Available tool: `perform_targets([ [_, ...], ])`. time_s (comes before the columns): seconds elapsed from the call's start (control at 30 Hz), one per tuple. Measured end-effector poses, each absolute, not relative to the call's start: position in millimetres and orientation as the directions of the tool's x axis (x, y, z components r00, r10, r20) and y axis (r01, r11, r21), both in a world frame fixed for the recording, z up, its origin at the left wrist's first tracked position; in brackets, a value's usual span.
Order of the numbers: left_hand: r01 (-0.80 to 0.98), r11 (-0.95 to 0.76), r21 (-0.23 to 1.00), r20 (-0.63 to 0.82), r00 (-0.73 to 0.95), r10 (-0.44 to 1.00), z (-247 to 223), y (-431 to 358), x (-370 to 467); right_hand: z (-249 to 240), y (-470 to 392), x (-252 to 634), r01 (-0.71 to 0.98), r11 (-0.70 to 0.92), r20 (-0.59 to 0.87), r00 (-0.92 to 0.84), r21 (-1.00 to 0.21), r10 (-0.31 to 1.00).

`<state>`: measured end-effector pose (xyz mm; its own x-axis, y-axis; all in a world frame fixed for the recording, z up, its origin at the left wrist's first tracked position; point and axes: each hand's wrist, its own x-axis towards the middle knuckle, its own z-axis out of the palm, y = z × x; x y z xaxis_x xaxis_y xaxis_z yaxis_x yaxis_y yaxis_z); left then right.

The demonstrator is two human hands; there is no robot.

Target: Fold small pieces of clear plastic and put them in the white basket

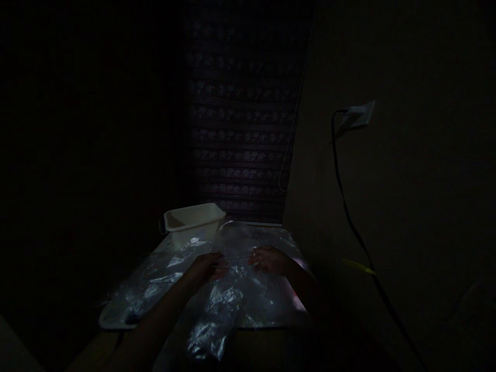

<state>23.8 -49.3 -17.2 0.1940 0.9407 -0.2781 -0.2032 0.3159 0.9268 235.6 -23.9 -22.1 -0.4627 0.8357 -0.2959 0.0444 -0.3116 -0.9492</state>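
Head view: the left hand (pixel 212 264) and right hand (pixel 268 260), fingers curled, each keep a pinching grip on thin, clear plastic film (pixel 238 269) held between them over the table (pixel 112 326). Glossy, crinkled folds trail toward the front; beyond stands a pale, round-cornered rectangular tub (pixel 197 231).

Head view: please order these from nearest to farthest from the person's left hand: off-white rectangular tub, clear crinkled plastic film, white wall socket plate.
From the left hand:
1. Clear crinkled plastic film: in its grasp, stretching to the right.
2. Off-white rectangular tub: beyond it, slightly left.
3. White wall socket plate: high up, far to the right.
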Motion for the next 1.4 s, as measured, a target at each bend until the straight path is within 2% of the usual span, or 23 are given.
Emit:
perform_targets([
  [0.17, -0.272, 0.223, 0.936, -0.195, 0.126, 0.973, -20.3, -44.6, 24.1, -10.9, -27.8, 233.4, -0.019, -0.296, -0.259, -0.437, -0.955, 0.862],
  [0.37, -0.258, 0.286, 0.923, -0.239, 0.198, 0.95, -23.2, -46.2, 24.7, -15.3, -30.8, 230.3, 0.054, -0.303, -0.297, -0.421, -0.951, 0.857],
  [0.53, -0.244, 0.33, 0.912, -0.294, 0.171, 0.94, -26.9, -46.4, 26.4, -18.1, -32.5, 230.6, 0.093, -0.276, -0.29, -0.392, -0.957, 0.873],
  [0.67, -0.231, 0.362, 0.903, -0.316, 0.214, 0.924, -28.8, -45.9, 24.6, -15.5, -36.5, 229.3, 0.046, -0.197, -0.201, -0.333, -0.979, 0.921],
  [0.83, -0.246, 0.281, 0.928, -0.26, 0.113, 0.959, -24.4, -47.2, 27.9, -14.2, -35.6, 223.0, -0.004, -0.133, -0.129, -0.195, -0.991, 0.972],
  [0.9, -0.288, 0.247, 0.925, -0.236, 0.074, 0.969, -22.5, -46.8, 30.4, -13.1, -34.6, 220.5, -0.033, -0.109, -0.101, -0.178, -0.994, 0.979],
  [1.1, -0.461, 0.181, 0.869, -0.144, 0.114, 0.983, -13.7, -42.6, 37.9, -2.6, -34.0, 215.1, -0.147, -0.067, -0.043, -0.163, -0.987, 0.986],
  [1.27, -0.591, 0.012, 0.806, -0.013, 0.002, 1.0, 4.2, -44.0, 43.7, 8.5, -34.0, 218.8, -0.262, 0.143, 0.17, -0.086, -0.954, 0.982],
  [1.33, -0.588, 0.029, 0.808, -0.026, 0.014, 1.0, 7.1, -44.9, 43.4, 8.1, -34.3, 221.2, -0.297, 0.112, 0.15, -0.106, -0.948, 0.983],
  [1.4, -0.528, 0.1, 0.843, -0.077, 0.067, 0.995, 5.1, -45.1, 42.1, 3.7, -34.6, 222.9, -0.288, -0.017, 0.032, -0.167, -0.958, 0.985],
])
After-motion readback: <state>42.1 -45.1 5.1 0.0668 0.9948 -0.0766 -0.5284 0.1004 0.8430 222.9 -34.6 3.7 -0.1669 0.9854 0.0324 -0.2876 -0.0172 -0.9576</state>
